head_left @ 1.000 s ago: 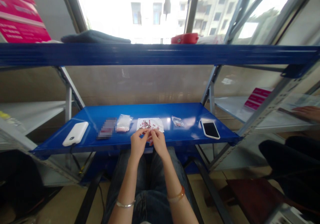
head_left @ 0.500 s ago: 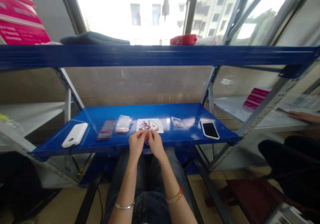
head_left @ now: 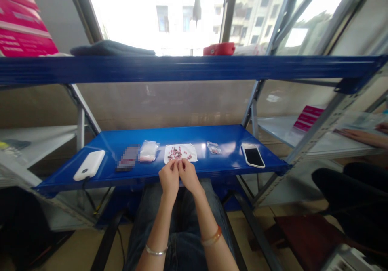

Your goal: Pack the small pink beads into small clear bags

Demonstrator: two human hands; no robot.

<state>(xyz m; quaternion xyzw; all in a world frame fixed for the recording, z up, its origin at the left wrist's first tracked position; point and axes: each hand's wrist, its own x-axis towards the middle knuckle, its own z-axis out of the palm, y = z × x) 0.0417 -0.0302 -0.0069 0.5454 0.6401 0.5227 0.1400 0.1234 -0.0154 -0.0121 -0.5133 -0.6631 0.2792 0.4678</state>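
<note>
My left hand (head_left: 169,178) and my right hand (head_left: 188,175) meet at the front edge of the blue shelf, fingertips pinched close together. Whatever lies between the fingers is too small or hidden to make out. Just beyond the fingertips is a white sheet (head_left: 192,148), with several small red and dark bead-like pieces (head_left: 175,152) scattered over it. A small clear bag (head_left: 214,148) with little pieces inside lies to the right. On the left is a stack of clear plastic bags (head_left: 148,150).
A white power bank-like device (head_left: 90,164) with a cable sits far left, beside a pixelated item (head_left: 128,158). A white-framed phone (head_left: 254,156) lies at the right. Overhead runs a blue shelf beam (head_left: 182,68). Another person's hand (head_left: 353,133) rests on the neighbouring shelf.
My left hand has shifted slightly right and its fingers have drawn up against the right hand's. An orange-red bit seen below the fingers earlier no longer shows. The camera view has shifted slightly.
</note>
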